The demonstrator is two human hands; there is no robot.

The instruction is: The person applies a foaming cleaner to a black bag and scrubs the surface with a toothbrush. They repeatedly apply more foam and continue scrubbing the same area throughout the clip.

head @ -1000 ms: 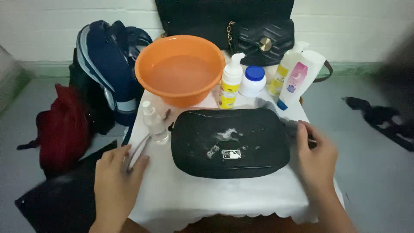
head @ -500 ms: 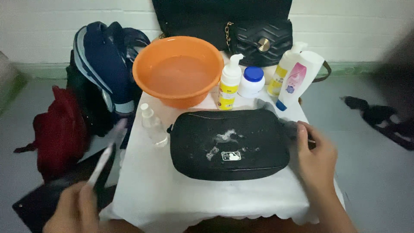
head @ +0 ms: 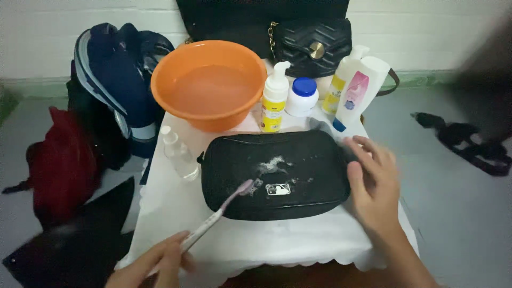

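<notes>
I see left hand (head: 154,266) gripping toothbrush (head: 218,213) — bristles now down on foamy black pouch (head: 274,173); scrubbing begins; right hand (head: 373,184), fingers loose, steadies pouch edge.

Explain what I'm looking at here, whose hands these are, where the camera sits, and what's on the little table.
There is no machine here. A person wears a camera on the head, so you look down at their own two bare hands. The left hand holds a toothbrush, its bristles touching a black pouch that has white foam on it. The right hand rests on the pouch's right edge. The pouch lies on a small table with a white cloth. Behind it stand an orange basin of water, a small clear bottle, a yellow pump bottle, a white jar with a blue lid and two lotion bottles. Bags sit around the table.
</notes>
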